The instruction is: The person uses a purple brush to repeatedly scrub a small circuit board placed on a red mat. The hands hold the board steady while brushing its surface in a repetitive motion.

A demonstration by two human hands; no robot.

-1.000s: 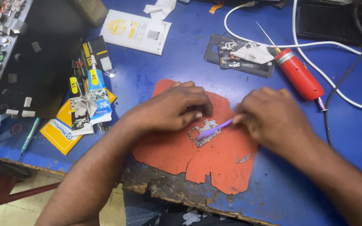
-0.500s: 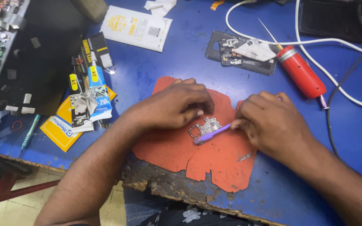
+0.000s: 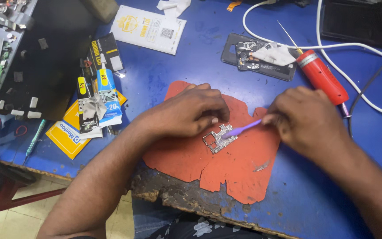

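Right now my left hand (image 3: 191, 110) lies curled over the small circuit board (image 3: 219, 138), fingertips pressed down on its upper edge to pin it against the orange mat (image 3: 186, 155). The board sits near the middle of that mat, with my left hand at its eleven o'clock and my right hand (image 3: 306, 117) out at its two o'clock. My right hand is closed in a pinch on the purple brush (image 3: 240, 130), whose head touches the board's right side.

I judge the board light, thin and stiff, and easily hurt: its tiny parts and cut-out frame would bend or chip under hard pressure. The bare edges look like the safest hold, never the populated face. Being so light, it would skate under the brush unless held down; the mat probably adds some grip.

At one o'clock from the board lie a red soldering iron (image 3: 322, 77) and an opened phone (image 3: 257, 55); glue tubes (image 3: 98, 102) rest at nine o'clock.
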